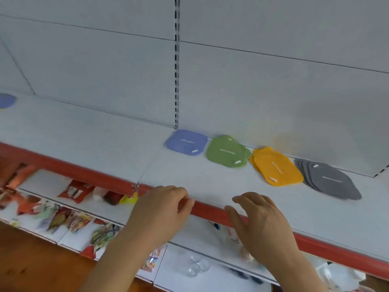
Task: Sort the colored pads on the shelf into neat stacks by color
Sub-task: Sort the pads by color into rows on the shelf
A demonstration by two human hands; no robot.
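Observation:
Four stacks of pads lie in a row along the back of the white shelf [210,182]: blue pads [187,142], green pads [227,151], yellow pads [276,167] and grey pads [330,180], the last three fanned out a little. A lone blue pad [7,100] lies far left on the shelf. My left hand [164,207] hovers at the shelf's red front edge, fingers loosely curled and holding nothing. My right hand [261,222] is beside it at the same edge, fingers relaxed and spread, also holding nothing. Both hands are well short of the pads.
A red strip [84,171] runs along the shelf's front edge. Lower shelves below hold snack packets [73,192], more packets [63,218] and clear plastic cups [197,266]. A slotted upright [176,60] divides the grey back panel.

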